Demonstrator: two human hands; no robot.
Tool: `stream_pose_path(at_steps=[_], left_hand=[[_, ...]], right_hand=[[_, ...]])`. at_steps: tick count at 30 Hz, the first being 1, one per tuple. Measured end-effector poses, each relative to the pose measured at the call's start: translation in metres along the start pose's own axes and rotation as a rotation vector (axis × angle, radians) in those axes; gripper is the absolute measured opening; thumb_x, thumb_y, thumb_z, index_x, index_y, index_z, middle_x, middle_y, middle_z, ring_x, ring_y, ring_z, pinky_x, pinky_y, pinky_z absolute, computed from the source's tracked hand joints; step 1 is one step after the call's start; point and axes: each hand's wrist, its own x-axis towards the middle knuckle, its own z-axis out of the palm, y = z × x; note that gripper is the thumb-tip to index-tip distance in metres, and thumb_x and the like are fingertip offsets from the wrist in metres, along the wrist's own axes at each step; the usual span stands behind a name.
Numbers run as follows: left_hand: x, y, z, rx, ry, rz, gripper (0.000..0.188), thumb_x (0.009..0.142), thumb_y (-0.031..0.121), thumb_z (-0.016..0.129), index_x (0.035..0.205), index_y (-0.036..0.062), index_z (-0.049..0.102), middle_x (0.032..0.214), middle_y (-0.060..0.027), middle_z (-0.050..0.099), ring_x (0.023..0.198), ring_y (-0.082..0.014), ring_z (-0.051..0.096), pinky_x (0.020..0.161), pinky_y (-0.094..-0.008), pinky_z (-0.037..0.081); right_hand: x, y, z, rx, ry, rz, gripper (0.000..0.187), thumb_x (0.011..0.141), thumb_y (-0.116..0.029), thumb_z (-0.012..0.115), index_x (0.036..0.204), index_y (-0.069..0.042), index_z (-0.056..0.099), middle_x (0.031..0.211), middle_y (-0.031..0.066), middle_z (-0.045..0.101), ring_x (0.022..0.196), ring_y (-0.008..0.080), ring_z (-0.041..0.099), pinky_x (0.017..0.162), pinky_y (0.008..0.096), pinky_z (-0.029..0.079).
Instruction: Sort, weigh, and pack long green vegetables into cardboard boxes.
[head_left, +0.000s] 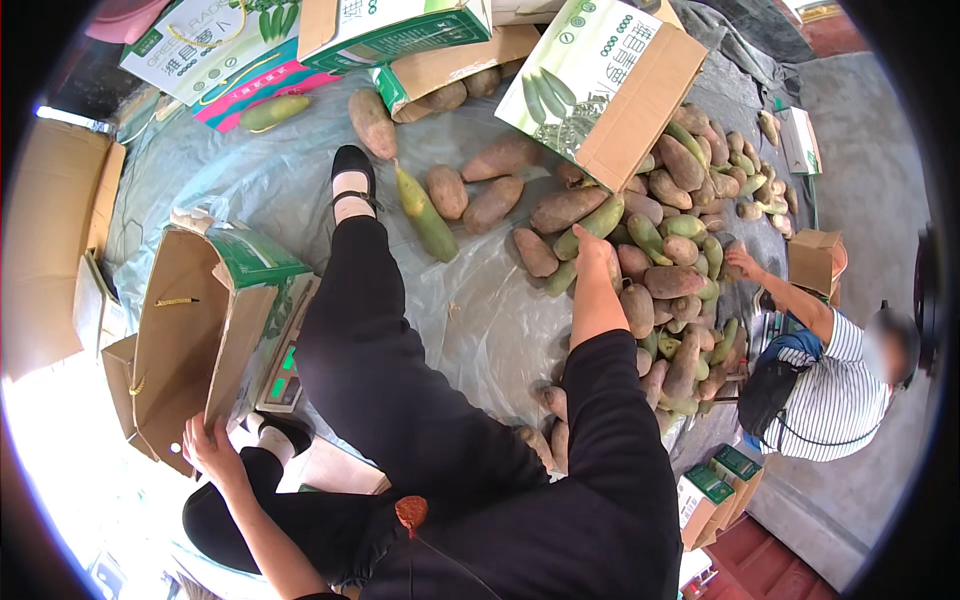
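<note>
The right hand [594, 252] reaches down to the pile [672, 282], and its fingertips are at a smooth green radish [606, 215], which lies on the near side of this pile. The back of the hand hides the fingers partly, so I cannot tell if this grip is closed on the radish or only touches it. The left hand [212, 455] is at the lower edge of a box [180, 300]; its fingers are bent at the cardboard, but I cannot tell if this grip pinches it.

The box is open, with plain brown, matt walls inside, a green printed side outside and a yellow twisted cord. Just beside it is a scale [281, 392] with green lit digits. The pile has many long, rounded radishes, some dull with dry brown soil, others green. 1 more radish [427, 218], green and with a thin tail, lies apart on the wrinkled, shiny plastic sheet [490, 330], near a black shoe [352, 170]. Across the pile, a co-worker [825, 390] in a striped shirt reaches 1 hand to it.
</note>
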Motion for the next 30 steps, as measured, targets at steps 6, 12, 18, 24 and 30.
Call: stream_pose_path(at_steps=[6, 12, 18, 24, 30], left_hand=[[-0.001, -0.005, -0.005, -0.036, 0.007, 0.004, 0.019, 0.081, 0.012, 0.064, 0.098, 0.0052, 0.058, 0.092, -0.0081, 0.061, 0.092, -0.0306, 0.057, 0.083, -0.0429, 0.038], [0.005, 0.010, -0.009, -0.038, -0.028, -0.035, 0.018, 0.079, 0.012, 0.064, 0.096, 0.0072, 0.060, 0.092, -0.0078, 0.061, 0.093, -0.0298, 0.057, 0.086, -0.0426, 0.038], [0.007, 0.014, -0.009, -0.046, -0.032, -0.077, 0.023, 0.070, 0.009, 0.070, 0.092, 0.0088, 0.065, 0.090, -0.0068, 0.064, 0.094, -0.0281, 0.059, 0.088, -0.0423, 0.040], [0.000, 0.023, -0.024, -0.044, -0.024, -0.091, 0.015, 0.075, 0.009, 0.067, 0.090, 0.0122, 0.066, 0.089, -0.0044, 0.062, 0.090, -0.0253, 0.057, 0.092, -0.0412, 0.037], [0.002, 0.023, -0.027, -0.072, -0.020, -0.087, 0.017, 0.073, 0.010, 0.068, 0.090, 0.0118, 0.066, 0.088, -0.0048, 0.062, 0.090, -0.0254, 0.057, 0.091, -0.0410, 0.037]], right_hand=[[-0.045, -0.004, -0.020, 0.027, -0.071, 0.186, 0.046, 0.067, -0.015, 0.084, 0.103, -0.001, 0.060, 0.087, 0.0079, 0.058, 0.071, 0.0215, 0.052, 0.061, 0.0401, 0.046], [-0.077, 0.031, -0.064, 0.004, -0.457, 0.179, 0.039, 0.069, -0.019, 0.082, 0.099, -0.010, 0.059, 0.081, 0.0009, 0.056, 0.069, 0.0132, 0.049, 0.062, 0.0327, 0.040], [-0.143, -0.016, -0.063, -0.121, -0.791, -0.336, 0.045, 0.069, -0.012, 0.079, 0.108, -0.002, 0.059, 0.096, 0.0053, 0.063, 0.084, 0.0153, 0.059, 0.074, 0.0295, 0.047], [-0.297, -0.130, -0.019, -0.236, -1.104, -0.847, 0.069, 0.071, -0.002, 0.072, 0.133, 0.003, 0.043, 0.119, 0.0092, 0.058, 0.108, 0.0183, 0.056, 0.095, 0.0329, 0.043], [-0.462, -0.188, 0.026, -0.338, -1.241, -1.689, 0.067, 0.069, -0.003, 0.075, 0.130, -0.003, 0.048, 0.118, 0.0107, 0.058, 0.107, 0.0208, 0.058, 0.094, 0.0337, 0.047]])
